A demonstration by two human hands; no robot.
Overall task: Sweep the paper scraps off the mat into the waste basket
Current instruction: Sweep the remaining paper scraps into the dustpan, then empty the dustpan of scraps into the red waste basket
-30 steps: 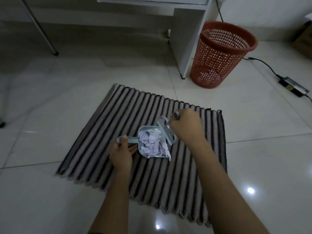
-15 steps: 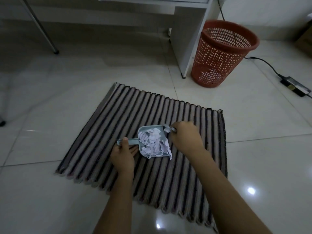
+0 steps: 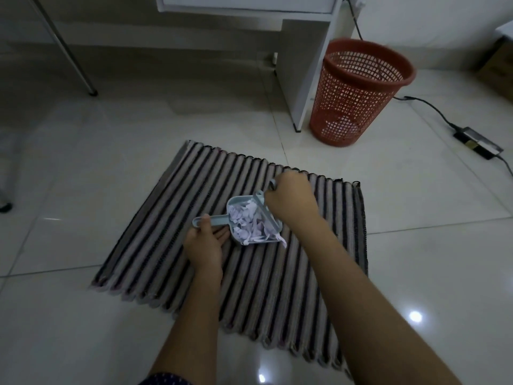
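While left hand (image 3: pixel 204 241) grips dustpan (image 3: pixel 251 222), right hand (image 3: pixel 291 201) holds brush (image 3: pixel 270 211)

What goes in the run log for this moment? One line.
left hand: holds dustpan | right hand: brush | scraps: in pan | basket: unreached

We saw our two forearms bare from elbow to wrist, with no watch, ring or glove on the left hand (image 3: pixel 204 243) or right hand (image 3: pixel 291 200). A dark blue sleeve edge (image 3: pixel 166 379) with small pale dots showed.
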